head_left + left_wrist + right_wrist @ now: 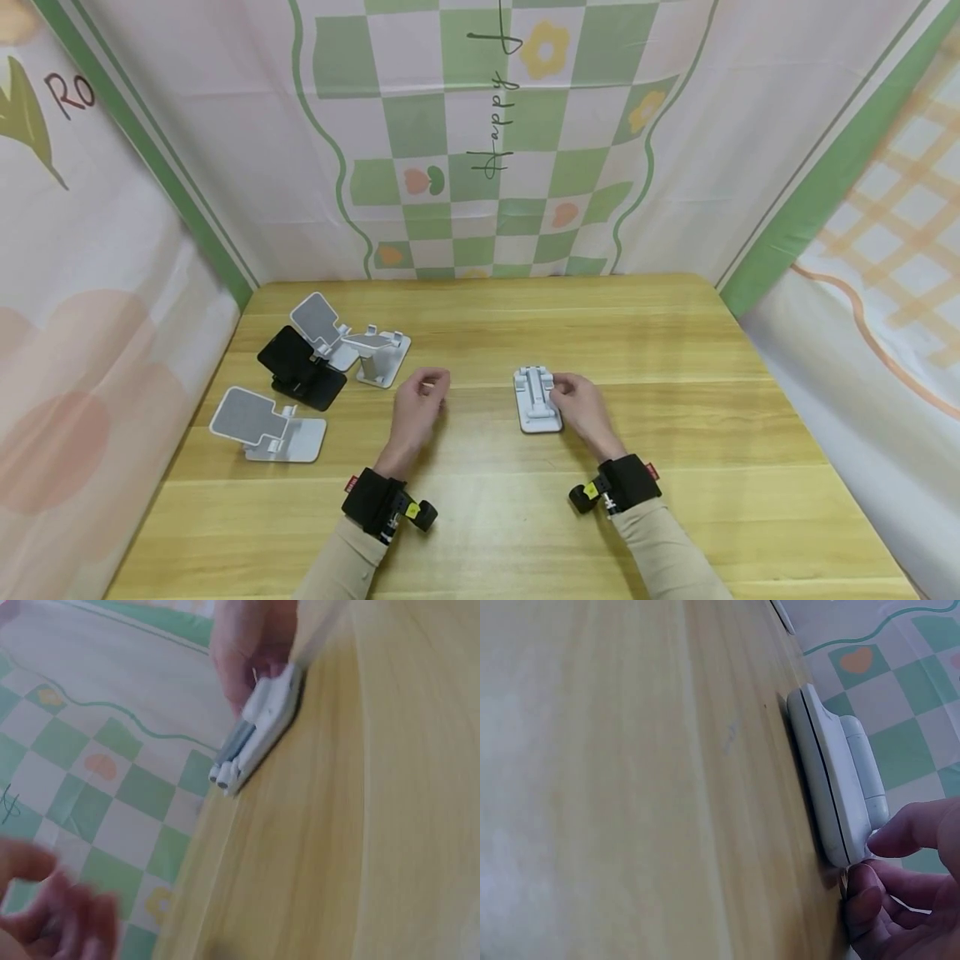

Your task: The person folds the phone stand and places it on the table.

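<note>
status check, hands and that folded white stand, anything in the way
Left hand loosely curled, holding nothing. Right hand pinching edge of folded white stand. Black stand and three white stands unfolded, off to its left, apart from it.

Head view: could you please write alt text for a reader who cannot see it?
A person's right hand grips the edge of a folded white stand on a wooden table. The empty left hand is nearby; farther left are three unfolded white stands and an unfolded black stand.
</note>
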`<state>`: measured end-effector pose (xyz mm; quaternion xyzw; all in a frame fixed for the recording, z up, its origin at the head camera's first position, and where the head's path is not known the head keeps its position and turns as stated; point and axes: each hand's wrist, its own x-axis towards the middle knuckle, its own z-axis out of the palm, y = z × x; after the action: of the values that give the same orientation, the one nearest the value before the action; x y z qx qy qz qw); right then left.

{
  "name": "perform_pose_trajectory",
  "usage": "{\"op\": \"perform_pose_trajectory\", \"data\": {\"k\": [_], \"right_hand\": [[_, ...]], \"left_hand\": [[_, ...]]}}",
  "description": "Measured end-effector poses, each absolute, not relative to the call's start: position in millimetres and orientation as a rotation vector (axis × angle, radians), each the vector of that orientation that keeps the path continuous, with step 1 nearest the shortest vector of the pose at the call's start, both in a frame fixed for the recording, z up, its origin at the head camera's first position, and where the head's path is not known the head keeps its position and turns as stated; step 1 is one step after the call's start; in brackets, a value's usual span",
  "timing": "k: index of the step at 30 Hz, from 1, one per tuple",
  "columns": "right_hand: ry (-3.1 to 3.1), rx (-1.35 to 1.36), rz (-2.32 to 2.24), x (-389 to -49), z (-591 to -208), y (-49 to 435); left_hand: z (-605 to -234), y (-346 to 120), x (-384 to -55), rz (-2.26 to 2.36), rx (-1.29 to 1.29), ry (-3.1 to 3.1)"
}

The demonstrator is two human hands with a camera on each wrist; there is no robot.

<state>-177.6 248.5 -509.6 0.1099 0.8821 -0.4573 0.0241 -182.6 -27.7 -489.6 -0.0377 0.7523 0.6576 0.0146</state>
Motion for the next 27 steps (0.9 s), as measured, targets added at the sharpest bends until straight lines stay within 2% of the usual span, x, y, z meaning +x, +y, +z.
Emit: {"op": "perform_pose_trajectory", "data": {"k": [7,13,27], "right_hand": [[2.723,0.373,-1.423,-175.8,-506.4,248.2],[2.698,0.404,-1.472,-173.9,-505.0,252.2],[2.717,0.403,-1.565,-175.4,-504.2,253.6]], "left_hand": [[-483.4,-39.3,-189.1,2.383,-0.137,2.785],[-484.7,-52.4,-199.2,2.433,-0.409,3.036],[-482.6,-63.1,-217.7,2.320,-0.783,2.698]]}}
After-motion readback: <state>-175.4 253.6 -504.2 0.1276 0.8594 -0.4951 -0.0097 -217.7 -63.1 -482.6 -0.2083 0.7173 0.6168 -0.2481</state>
